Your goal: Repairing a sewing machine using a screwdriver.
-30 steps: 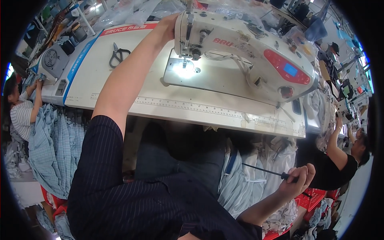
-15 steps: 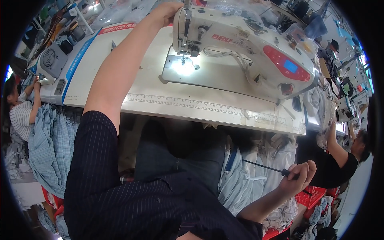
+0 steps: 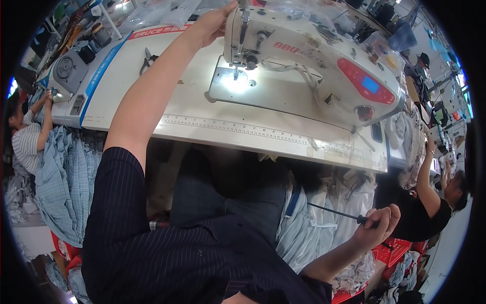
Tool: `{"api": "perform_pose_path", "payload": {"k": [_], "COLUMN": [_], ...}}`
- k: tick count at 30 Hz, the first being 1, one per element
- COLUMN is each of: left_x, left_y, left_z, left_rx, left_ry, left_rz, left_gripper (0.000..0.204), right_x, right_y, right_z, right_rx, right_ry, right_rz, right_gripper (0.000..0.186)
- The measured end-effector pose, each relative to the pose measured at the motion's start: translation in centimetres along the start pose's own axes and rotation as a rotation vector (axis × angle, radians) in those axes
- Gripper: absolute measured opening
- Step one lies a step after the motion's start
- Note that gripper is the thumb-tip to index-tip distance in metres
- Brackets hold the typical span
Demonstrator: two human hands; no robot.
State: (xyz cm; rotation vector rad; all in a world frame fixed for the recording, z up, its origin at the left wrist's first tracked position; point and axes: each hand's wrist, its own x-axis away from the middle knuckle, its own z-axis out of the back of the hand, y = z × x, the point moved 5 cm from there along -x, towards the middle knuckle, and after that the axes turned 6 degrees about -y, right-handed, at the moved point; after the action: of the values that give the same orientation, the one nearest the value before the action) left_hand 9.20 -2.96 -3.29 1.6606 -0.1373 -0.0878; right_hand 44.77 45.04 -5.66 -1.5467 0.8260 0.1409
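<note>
My left arm stretches across the table to a white sewing machine [image 3: 314, 66]. My left hand [image 3: 213, 25] is against the far left end of the machine's head; its fingertips are hidden there. Under the head, a lit needle and presser foot [image 3: 236, 73] stand over the metal needle plate [image 3: 223, 88], with no cloth beneath. Low on the right, my right hand [image 3: 380, 223] is closed round the dark handle of a screwdriver [image 3: 334, 211]. Its long thin shaft points left, over pale cloth and away from the machine.
Dark-handled snips [image 3: 148, 60] lie on the table beside my left forearm. A printed ruler [image 3: 243, 126] runs along the table's front edge. Pale garments [image 3: 309, 233] hang below it at right. Blue checked cloth [image 3: 66, 182] hangs at left. Other people work at both sides.
The view has shifted slightly, so the machine sits a little farther right and the snips show more fully. My left hand stays at the machine's head; my right still holds the screwdriver.
</note>
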Motion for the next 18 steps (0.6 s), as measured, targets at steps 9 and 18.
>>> {"api": "perform_pose_path", "payload": {"k": [9,18], "left_x": [-1.8,-1.9], "left_y": [-1.3,-1.3], "left_z": [1.8,1.8], "left_rx": [-0.072,-0.087], "left_ry": [-0.045,-0.016], "left_rz": [-0.169,-0.174], "left_gripper": [0.045,0.049], "right_x": [0.2,0.4], "right_y": [0.0,0.0], "right_z": [-0.3,0.0], "right_rx": [-0.006,-0.006], "right_ry": [-0.020,-0.015], "right_rz": [0.004,0.002], "right_gripper": [0.020,0.020]}}
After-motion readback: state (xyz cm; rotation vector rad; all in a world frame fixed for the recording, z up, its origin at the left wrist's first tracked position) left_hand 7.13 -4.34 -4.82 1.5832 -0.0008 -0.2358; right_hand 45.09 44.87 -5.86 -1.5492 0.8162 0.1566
